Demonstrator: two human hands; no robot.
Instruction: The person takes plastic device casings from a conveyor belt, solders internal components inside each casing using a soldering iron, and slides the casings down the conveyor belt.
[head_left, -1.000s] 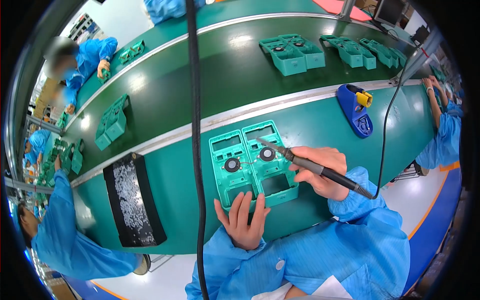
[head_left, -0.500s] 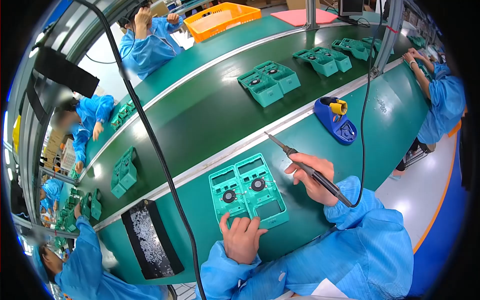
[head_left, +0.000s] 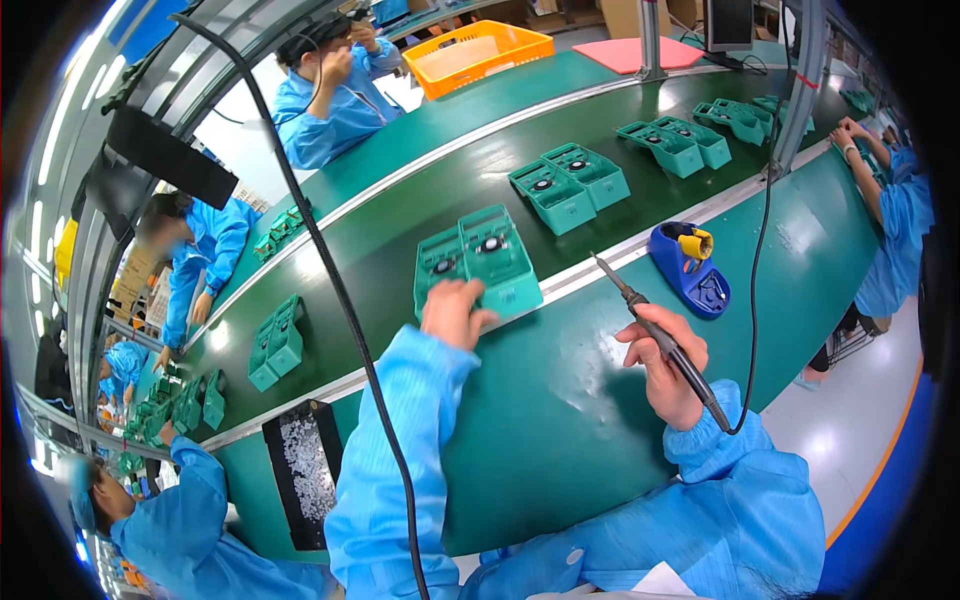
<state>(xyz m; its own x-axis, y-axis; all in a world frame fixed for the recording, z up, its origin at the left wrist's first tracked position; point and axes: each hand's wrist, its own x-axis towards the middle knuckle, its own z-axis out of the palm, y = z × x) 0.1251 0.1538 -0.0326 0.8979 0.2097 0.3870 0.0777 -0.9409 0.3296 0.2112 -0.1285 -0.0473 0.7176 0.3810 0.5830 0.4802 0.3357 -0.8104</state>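
My left hand [head_left: 457, 314] is closed on the near edge of a pair of green plastic housings [head_left: 508, 266], each with a small round black speaker. The pair lies partly over the dark conveyor belt, its near right corner at the metal rail. My right hand [head_left: 668, 365] holds a soldering iron [head_left: 636, 300] like a pen, its tip pointing up and left near the rail, apart from the housings. From the handle's end a black cable runs up. Beyond the iron stands a blue soldering iron stand [head_left: 690, 272] with a yellow holder.
More housings [head_left: 570, 188] sit along the belt [head_left: 390, 220]. A black tray [head_left: 303, 475] of small whitish parts lies at the left. A black cable [head_left: 345, 330] hangs across the view. Co-workers in blue sit around the line; an orange crate [head_left: 478, 58] stands at the back.
My left hand has moved the pair of housings forward from the green worktop onto the belt. My right hand still holds the soldering iron. The whole view has shifted slightly.
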